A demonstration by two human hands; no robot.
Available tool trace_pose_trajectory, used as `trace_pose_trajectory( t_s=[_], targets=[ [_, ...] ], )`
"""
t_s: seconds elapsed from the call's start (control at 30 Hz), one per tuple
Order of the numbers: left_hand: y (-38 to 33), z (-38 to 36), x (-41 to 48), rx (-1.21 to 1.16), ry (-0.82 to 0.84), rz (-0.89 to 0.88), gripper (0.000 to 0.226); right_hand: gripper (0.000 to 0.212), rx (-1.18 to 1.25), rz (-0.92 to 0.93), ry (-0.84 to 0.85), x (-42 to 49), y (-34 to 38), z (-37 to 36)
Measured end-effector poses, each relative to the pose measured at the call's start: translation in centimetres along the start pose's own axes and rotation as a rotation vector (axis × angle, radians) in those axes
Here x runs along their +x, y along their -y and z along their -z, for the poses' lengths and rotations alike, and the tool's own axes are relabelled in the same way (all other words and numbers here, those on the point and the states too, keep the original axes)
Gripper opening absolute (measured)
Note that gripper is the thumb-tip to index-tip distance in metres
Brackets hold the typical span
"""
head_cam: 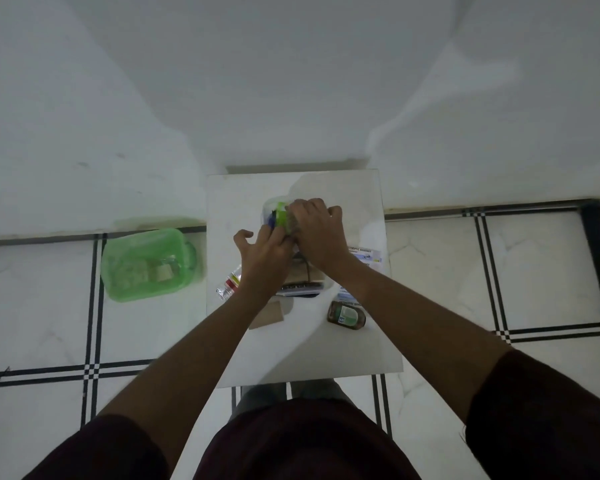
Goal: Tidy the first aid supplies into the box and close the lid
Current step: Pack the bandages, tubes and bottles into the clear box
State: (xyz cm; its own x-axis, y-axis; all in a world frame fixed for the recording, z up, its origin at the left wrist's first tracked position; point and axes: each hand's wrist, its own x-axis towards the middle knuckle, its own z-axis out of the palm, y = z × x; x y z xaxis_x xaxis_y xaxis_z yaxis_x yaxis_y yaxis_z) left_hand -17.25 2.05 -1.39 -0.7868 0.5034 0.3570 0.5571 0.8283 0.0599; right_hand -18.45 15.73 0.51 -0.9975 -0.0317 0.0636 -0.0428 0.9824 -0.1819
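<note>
A small clear box [270, 210] with a green clip [280, 213] stands at the back middle of the white table [229, 202]. My right hand [317, 233] is curled over its right side and top. My left hand [264, 252] presses against its near side, fingertips on the box and thumb held apart. Most of the box is hidden under both hands. Loose supplies lie nearby: a brown bottle [346, 315], white bandage packets [369, 256], a clear packet with red and yellow contents [230, 284], a brown card [267, 315], and a flat dark pack [300, 289].
A translucent green tub [146, 265] with a handle sits on the tiled floor left of the table, with pale items showing in it. White walls rise behind the table. My legs are at the table's near edge.
</note>
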Motion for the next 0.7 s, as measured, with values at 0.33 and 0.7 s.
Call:
trace_pose_trajectory(
  t_s=[0.33, 0.7],
  targets=[
    [-0.3, -0.6, 0.6, -0.004, 0.188, 0.187, 0.016, 0.046, 0.144, -0.108, 0.061, -3.3, -1.1, 1.2],
    [0.4, 1.4, -0.3, -0.131, 0.234, 0.191, 0.036, 0.043, 0.336, -0.316, -0.02, -10.8, -4.0, 2.4]
  ],
)
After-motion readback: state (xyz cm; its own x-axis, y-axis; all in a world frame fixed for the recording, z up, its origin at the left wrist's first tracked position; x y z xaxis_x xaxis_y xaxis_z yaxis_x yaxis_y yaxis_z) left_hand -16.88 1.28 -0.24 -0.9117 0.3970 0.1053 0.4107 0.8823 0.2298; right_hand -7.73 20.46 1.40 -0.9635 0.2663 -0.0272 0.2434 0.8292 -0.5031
